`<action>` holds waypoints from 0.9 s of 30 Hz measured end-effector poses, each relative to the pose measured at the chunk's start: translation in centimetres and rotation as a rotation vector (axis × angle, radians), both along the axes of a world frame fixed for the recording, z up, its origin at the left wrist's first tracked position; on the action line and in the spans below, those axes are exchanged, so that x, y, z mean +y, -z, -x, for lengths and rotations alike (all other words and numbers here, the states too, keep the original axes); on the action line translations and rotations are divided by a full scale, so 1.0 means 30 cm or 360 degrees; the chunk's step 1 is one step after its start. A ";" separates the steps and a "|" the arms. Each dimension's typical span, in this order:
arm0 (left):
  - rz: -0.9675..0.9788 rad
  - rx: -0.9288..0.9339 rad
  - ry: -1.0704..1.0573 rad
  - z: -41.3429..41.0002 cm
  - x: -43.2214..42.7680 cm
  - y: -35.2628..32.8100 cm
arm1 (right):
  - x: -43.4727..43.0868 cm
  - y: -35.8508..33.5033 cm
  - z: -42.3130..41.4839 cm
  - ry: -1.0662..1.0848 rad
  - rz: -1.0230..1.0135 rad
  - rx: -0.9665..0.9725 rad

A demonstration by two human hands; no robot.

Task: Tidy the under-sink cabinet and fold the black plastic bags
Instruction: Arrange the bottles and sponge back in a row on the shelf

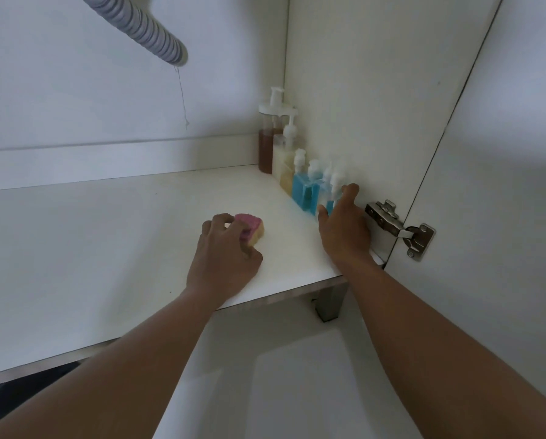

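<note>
My left hand (225, 248) grips a pink and yellow sponge (252, 226) on the white cabinet floor (91, 248). My right hand (344, 226) reaches to the nearest blue pump bottle (330, 198) by the right wall, fingers spread around it, thumb on its left side; whether it grips is unclear. A row of pump bottles runs along the right wall: a tall brown one (266, 144) in the back corner, pale yellow ones (284, 166), then blue ones (303, 191). No black plastic bags are in view.
A grey corrugated drain hose (145, 30) hangs from the upper left, a thin thread dangling from its end. A metal hinge (398, 226) joins the right wall to the open cabinet door (502, 185). A cabinet leg (328, 304) stands below the front edge.
</note>
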State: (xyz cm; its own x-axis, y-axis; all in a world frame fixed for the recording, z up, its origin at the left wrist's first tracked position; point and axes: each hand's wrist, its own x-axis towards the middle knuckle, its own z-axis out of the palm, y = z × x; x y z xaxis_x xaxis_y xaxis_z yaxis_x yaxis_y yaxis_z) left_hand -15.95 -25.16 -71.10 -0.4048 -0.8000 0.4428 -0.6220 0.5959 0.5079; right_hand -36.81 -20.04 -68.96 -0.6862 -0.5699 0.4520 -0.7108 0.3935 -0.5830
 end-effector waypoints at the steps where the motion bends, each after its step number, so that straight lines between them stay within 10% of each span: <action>1: 0.0002 -0.0003 0.0008 0.000 0.001 0.000 | 0.001 0.006 0.000 -0.0013 0.0017 0.0004; 11: -0.0069 0.0135 0.0029 -0.004 -0.001 -0.008 | 0.065 0.017 -0.049 -0.0306 0.0228 -0.0191; 16: -0.0067 0.0178 0.0244 -0.001 -0.011 -0.003 | 0.078 0.013 -0.163 -0.0948 -0.0267 0.0018; 20: -0.0200 0.0252 0.0365 -0.006 -0.004 -0.009 | 0.009 0.017 -0.205 -0.0821 -0.0386 0.0246; 27: -0.0197 -0.0597 -0.0401 0.010 0.001 -0.013 | -0.177 0.063 -0.197 -0.0571 -0.0491 0.0483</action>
